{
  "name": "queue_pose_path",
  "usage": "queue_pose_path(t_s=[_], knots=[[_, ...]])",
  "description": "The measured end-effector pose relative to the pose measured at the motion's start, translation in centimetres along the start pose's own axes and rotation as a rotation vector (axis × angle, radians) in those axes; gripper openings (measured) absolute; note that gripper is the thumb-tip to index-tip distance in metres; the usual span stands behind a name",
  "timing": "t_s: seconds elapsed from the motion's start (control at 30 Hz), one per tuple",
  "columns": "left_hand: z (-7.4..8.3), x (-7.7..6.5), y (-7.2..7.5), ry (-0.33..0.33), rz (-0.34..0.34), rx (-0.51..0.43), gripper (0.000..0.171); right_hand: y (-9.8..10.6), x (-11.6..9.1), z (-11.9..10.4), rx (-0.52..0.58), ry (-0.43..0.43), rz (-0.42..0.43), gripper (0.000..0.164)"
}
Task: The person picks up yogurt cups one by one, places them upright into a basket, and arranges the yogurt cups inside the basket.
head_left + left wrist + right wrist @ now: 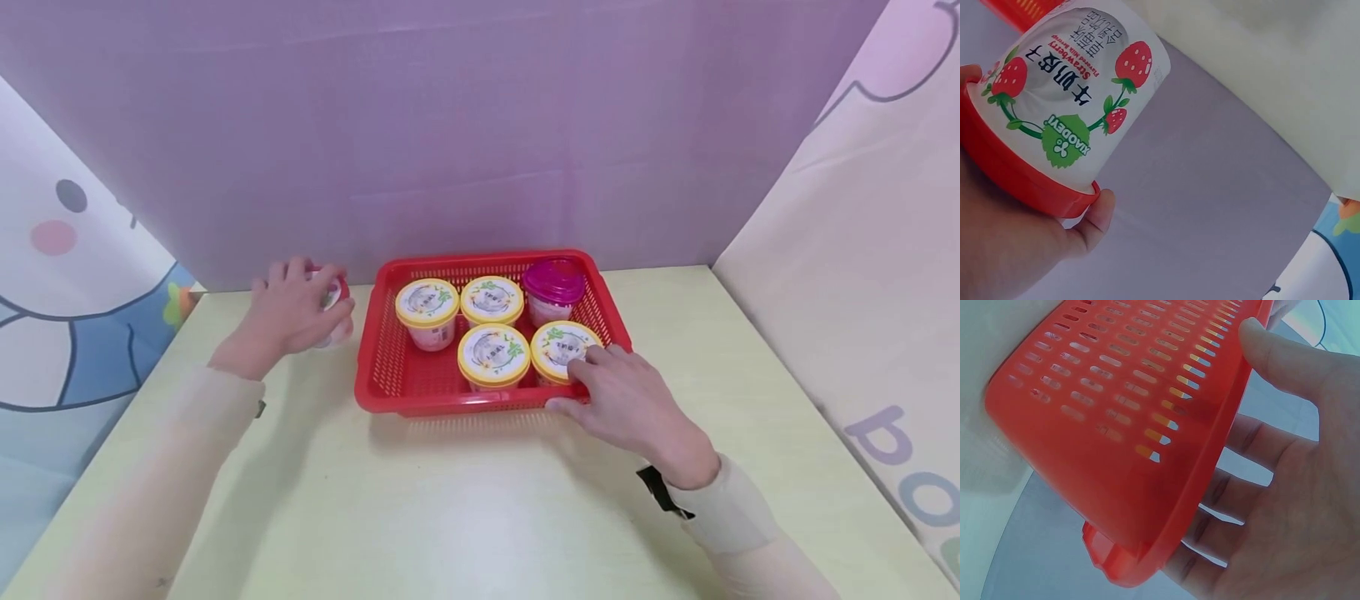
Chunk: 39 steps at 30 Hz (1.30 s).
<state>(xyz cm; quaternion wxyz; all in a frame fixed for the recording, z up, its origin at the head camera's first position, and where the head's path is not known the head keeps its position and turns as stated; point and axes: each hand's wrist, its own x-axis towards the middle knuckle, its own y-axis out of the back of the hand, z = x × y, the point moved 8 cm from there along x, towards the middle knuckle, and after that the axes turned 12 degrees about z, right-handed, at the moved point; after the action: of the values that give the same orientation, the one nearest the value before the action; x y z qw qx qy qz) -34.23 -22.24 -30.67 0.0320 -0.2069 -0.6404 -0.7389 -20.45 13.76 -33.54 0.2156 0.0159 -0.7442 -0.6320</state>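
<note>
To the left of the basket, my left hand [288, 312] holds a strawberry milk drink cup [1079, 81]. In the left wrist view the cup is tilted, its red lid toward my palm and my fingers around that lid. The red perforated plastic basket [420, 404] sits on the table with several yellow-lidded cups [427, 302] and one cup with a magenta lid [555, 282] inside. At the basket's front right corner, my right hand [630, 396] grips the rim. Its thumb lies outside and its fingers reach over, close to the nearest yellow-lidded cup [558, 343].
The pale table [465, 508] runs along a purple cloth backdrop [465, 150]. Printed panels flank it, a cartoon one [67, 275] on the left and a lettered one [847, 275] on the right.
</note>
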Motion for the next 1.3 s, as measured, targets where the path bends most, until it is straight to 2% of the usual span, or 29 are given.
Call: queue_pose_path(t_s=[0.33, 0.73, 0.87, 1.13, 1.3], knots=[[1.1, -0.4, 2.0, -0.013, 0.024, -0.017, 0.064, -0.1, 0.1, -0.2, 0.008, -0.005, 0.004, 0.052], [3.3, -1.0, 3.9, -0.079, 0.048, -0.036, 0.066, -0.2, 0.1, -0.2, 0.016, -0.008, 0.005, 0.053], [4.4, -0.8, 4.3, -0.115, 0.04, -0.04, 0.068, -0.2, 0.0, -0.2, 0.014, -0.011, 0.002, 0.054], [6.6, -0.4, 4.9, -0.175, 0.038, -0.046, 0.06, -0.2, -0.1, -0.1, 0.009, -0.013, 0.0, 0.054], [7.9, -0.5, 4.7, -0.202, 0.036, -0.043, 0.064, -0.1, -0.1, -0.1, 0.008, -0.008, 0.009, 0.052]])
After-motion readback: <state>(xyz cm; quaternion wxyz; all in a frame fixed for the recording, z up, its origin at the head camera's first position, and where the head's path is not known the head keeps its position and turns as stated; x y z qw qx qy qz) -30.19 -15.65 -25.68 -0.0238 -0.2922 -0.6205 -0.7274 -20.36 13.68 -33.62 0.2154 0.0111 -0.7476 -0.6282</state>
